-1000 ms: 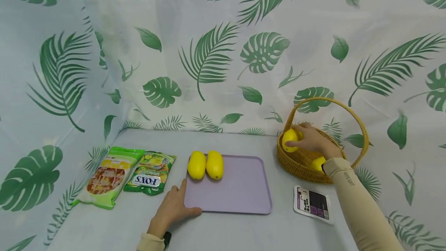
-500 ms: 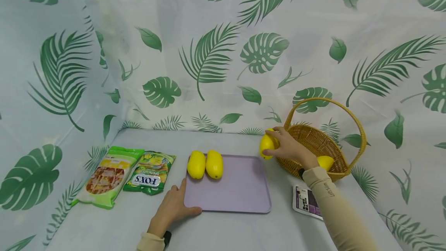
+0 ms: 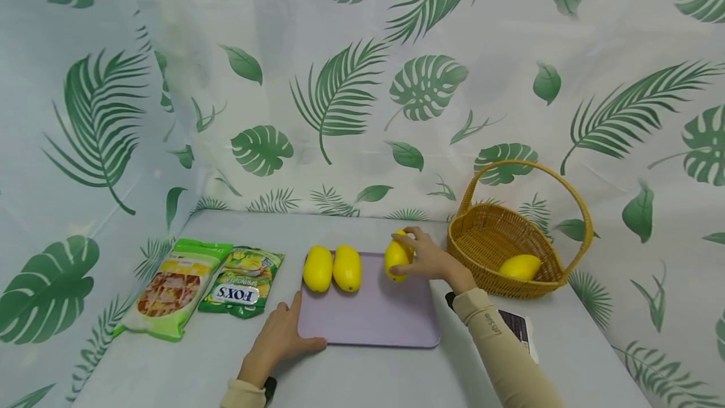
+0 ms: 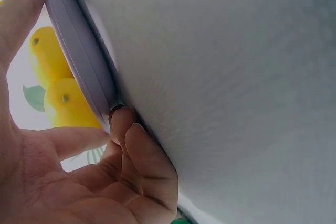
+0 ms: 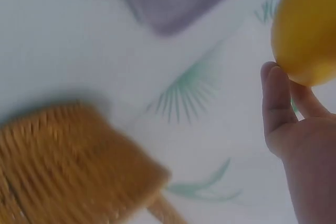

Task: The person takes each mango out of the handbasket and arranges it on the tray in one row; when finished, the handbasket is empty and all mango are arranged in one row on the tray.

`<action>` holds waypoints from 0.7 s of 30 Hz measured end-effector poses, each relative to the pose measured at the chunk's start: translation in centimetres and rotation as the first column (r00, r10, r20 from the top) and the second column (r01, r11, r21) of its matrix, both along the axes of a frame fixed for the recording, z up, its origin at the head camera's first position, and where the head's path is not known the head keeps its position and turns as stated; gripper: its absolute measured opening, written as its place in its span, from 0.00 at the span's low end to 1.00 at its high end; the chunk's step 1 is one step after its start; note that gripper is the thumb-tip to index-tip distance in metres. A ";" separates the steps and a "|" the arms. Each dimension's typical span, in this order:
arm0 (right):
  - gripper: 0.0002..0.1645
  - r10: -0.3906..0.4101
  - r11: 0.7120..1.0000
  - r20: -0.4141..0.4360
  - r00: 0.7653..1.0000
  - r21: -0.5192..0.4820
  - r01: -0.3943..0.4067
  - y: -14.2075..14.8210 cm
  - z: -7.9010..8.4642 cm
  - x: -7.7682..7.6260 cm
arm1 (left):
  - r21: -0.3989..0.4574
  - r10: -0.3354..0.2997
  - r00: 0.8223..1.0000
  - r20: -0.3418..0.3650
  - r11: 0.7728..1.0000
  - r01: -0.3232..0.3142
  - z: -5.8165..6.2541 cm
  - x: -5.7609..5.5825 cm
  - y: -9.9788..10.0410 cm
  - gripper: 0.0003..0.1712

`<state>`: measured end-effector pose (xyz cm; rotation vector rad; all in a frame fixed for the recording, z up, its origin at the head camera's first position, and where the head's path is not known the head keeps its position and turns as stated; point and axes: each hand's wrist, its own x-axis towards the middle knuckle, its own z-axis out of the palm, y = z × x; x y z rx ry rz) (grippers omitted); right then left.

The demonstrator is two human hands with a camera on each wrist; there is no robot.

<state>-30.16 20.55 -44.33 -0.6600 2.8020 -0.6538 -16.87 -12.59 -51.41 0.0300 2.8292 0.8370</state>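
Note:
In the head view, my right hand [image 3: 426,257] holds a yellow mango [image 3: 398,258] over the right back part of the lilac tray [image 3: 374,326]. The right wrist view shows the fingers against the lower end of this mango [image 5: 307,35]. Two more mangoes, one at the left [image 3: 318,269] and one beside it [image 3: 347,269], lie side by side on the tray's left back part. My left hand [image 3: 283,334] grips the tray's front left corner, thumb along the front edge and fingers at the left edge. In the left wrist view, fingertips touch the tray rim [image 4: 86,61].
A wicker basket [image 3: 481,269] with a tall handle stands at the right, one mango [image 3: 520,267] inside. A dark-labelled packet [image 3: 518,329] lies before it, partly behind the right sleeve. A green FOX'S bag [image 3: 243,282] and a larger green-white bag [image 3: 175,288] lie at the left.
My right hand has lifted the mango out of the basket and carried it left over the tray. My left hand and the tray have stayed in place.

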 end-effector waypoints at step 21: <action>0.50 0.034 0.996 0.064 0.997 0.082 -0.039 -4.7 -3.7 -0.5 | 0.002 -0.004 1.000 -0.008 1.000 0.004 -0.3 -0.2 -0.1 0.71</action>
